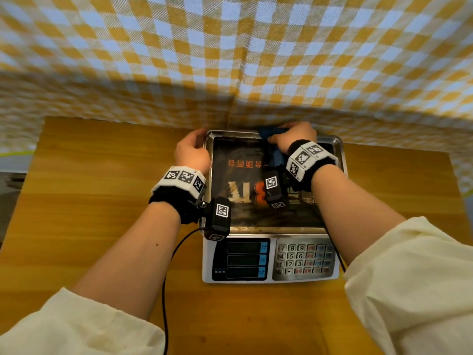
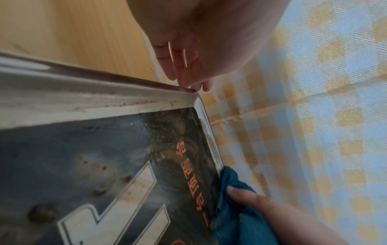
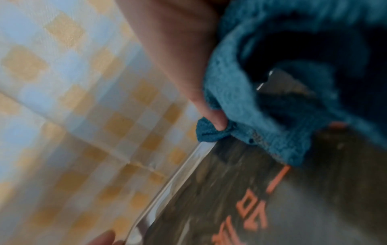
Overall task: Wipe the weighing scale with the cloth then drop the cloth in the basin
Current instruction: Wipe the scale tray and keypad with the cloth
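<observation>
We judge the wiping step in hand: the right hand (image 1: 294,138) pinches the blue cloth (image 1: 271,131) on the weighing scale's steel pan (image 1: 256,230) at its far rim, the left hand (image 1: 192,152), fingers loosely curled, steadies the far-left corner, and the soiled near area calls for the next stroke.

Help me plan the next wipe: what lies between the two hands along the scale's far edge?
Only the tray's bare far rim and dirty corner separate the left hand from the right hand gripping the cloth; the left wrist view shows it.

Bunched blue cloth (image 1: 271,133) — scale's (image 1: 271,260) far rim
</observation>
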